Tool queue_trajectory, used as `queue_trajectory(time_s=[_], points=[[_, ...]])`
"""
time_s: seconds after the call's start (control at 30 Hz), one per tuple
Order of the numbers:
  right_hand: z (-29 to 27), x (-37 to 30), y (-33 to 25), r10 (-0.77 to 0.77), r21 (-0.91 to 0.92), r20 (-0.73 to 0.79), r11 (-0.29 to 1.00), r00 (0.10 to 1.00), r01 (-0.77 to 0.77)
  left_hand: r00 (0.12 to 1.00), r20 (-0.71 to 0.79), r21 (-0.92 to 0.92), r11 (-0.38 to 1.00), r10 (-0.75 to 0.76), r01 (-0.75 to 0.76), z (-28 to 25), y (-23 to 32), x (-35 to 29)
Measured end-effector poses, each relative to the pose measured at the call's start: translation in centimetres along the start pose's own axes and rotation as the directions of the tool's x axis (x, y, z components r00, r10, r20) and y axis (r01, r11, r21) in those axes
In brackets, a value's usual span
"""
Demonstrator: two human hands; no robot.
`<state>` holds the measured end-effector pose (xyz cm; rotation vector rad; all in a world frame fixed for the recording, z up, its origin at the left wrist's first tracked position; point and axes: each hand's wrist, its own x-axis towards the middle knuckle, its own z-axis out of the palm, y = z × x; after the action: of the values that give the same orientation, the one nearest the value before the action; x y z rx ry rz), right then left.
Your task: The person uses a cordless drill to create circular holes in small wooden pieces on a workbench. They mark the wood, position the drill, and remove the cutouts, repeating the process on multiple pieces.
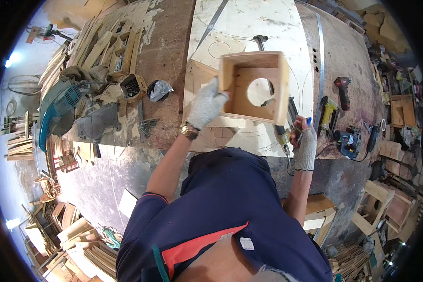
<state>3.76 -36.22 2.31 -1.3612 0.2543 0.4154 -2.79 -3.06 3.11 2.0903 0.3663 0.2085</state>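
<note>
Head view, looking down: a small open-faced wooden box point(256, 73) with a round hole through its inner panel is held tilted above a pale plywood sheet point(253, 14) on the workbench, in front of the person's chest. The left hand point(205, 103), in a knit glove with bare fingertips, grips the box by its left wall. The right hand point(304, 141), gloved likewise and apart from the box, is curled with a small blue item point(308, 121) at its fingertips (too small to name). A hammer point(261, 41) lies just beyond the box.

The box looks light enough for one hand, stiff, and dry rather than slippery. The side walls should give the surest hold, ideally on opposite sides; the panel around the hole is probably the weaker part.
</note>
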Motion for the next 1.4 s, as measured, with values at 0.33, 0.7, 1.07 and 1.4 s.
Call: queue_trajectory(time_s=[0.33,0.7,1.07,1.4], points=[[-4.0,0.1,-0.2,0.022,-0.253,0.271,0.966,0.962,0.049,0.987,0.153,0.298,0.950,0.050,-0.094,6.4,5.1,-1.5],[-1.0,6.7,-4.8,-0.066,-0.295,0.295,0.943,0.953,0.156,0.952,0.133,-0.168,0.940,-0.277,0.297,4.8,2.1,-5.9],[5.8,26.7,-4.9,-0.335,-0.921,0.390,-0.126,0.858,0.369,0.880,0.040,-0.840,0.460,-0.473,0.286,2.7,-2.0,-13.4],[11.9,3.5,-0.7,-0.274,-0.149,0.346,0.928,0.897,0.341,0.820,-0.047,-0.712,0.595,-0.571,0.373,1.9,-0.5,-13.5]])
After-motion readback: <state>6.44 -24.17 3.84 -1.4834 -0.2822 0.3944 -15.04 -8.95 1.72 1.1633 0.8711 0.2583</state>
